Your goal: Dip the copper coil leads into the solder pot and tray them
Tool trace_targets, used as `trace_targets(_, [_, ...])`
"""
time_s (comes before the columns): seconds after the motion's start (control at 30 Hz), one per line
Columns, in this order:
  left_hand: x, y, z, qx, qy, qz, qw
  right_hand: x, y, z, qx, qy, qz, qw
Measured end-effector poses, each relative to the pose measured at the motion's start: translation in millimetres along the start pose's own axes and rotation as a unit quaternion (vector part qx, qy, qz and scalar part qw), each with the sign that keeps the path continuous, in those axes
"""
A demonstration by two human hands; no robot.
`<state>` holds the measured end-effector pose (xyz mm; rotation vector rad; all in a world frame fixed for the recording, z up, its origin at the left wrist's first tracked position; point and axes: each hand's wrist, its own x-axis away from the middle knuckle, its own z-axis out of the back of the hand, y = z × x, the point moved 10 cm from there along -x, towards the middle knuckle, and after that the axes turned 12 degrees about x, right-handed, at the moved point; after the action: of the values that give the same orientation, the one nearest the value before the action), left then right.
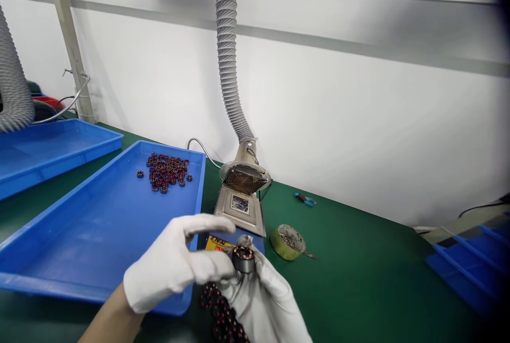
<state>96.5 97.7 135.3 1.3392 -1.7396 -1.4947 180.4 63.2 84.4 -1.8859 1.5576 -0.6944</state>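
My right hand [265, 300], in a white glove with grey-stained fingertips, grips a small dark ring-shaped motor stator [244, 259] with copper windings on top. My left hand [179, 258], also gloved in white, is just to its left. Its thumb and forefinger are spread wide, the thumb tip close beside the stator; whether they touch I cannot tell. Below the hands lies a pile of similar stators [223, 314], partly hidden by my right hand. Behind the hands is a solder pot [241, 207] with a silvery square well, its blue front partly covered by my fingers.
A fume hood [245, 176] on a grey hose [227, 40] hangs over the pot. Right of it are a round tin [285, 250] with a thin tool and blue-handled cutters [305, 199]. At left, a blue tray [99, 231] holds many stators [167, 170]; another tray [59, 144] lies beyond.
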Motion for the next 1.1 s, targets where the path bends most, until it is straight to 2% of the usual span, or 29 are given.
trace_targets(0.07, [0,-3,-11.3,-0.006,-0.033,0.016,0.999,1,-3,9,0.04,0.032,0.018,0.999])
trace_targets(0.2, [1,10,-16.0,0.029,-0.014,-0.073,0.997,3,-7,25,0.1,0.084,0.056,0.99])
trace_targets(0.27, [4,13,-8.9,0.061,0.013,-0.083,0.995,4,-6,27,0.119,0.08,0.056,0.988])
trace_targets(0.33, [7,16,5.9,0.098,0.065,-0.089,0.989,4,-5,28,0.132,0.072,0.052,0.987])
trace_targets(0.4, [7,17,14.2,0.087,0.097,-0.064,0.989,3,-7,31,0.146,0.073,0.062,0.985])
trace_targets(0.47, [5,13,4.9,0.022,0.058,-0.016,0.998,-1,-12,38,0.169,0.081,0.087,0.978])
trace_targets(0.53, [3,12,-10.1,-0.033,-0.001,-0.007,0.999,-5,-21,45,0.206,0.095,0.123,0.966])
trace_targets(0.6, [5,22,-17.4,-0.05,-0.02,-0.068,0.996,-9,-30,52,0.242,0.112,0.156,0.951])
trace_targets(0.67, [9,32,-14.2,-0.047,-0.003,-0.132,0.99,-9,-38,53,0.261,0.128,0.179,0.94])
trace_targets(0.73, [12,34,-3.9,-0.021,0.032,-0.149,0.988,-2,-47,48,0.276,0.16,0.227,0.92])
trace_targets(0.8, [11,26,11.4,0.022,0.093,-0.11,0.989,16,-59,34,0.315,0.206,0.314,0.872])
trace_targets(0.83, [8,18,14.4,0.042,0.109,-0.075,0.99,27,-64,24,0.345,0.23,0.364,0.834])
trace_targets(0.9, [1,-2,2.8,0.074,0.077,0.021,0.994,50,-67,2,0.419,0.264,0.455,0.74])
trace_targets(0.97, [-2,-17,-16.7,0.109,0.023,0.072,0.991,66,-63,-19,0.494,0.272,0.521,0.641])
trace_targets(1.03, [-4,-21,-22.2,0.142,0.03,0.054,0.988,72,-55,-33,0.551,0.26,0.556,0.566])
trace_targets(1.07, [-4,-21,-18.0,0.158,0.057,0.027,0.985,73,-52,-35,0.565,0.253,0.563,0.547])
trace_targets(1.1, [-3,-19,-11.6,0.174,0.087,-0.005,0.981,74,-51,-35,0.569,0.252,0.565,0.542])
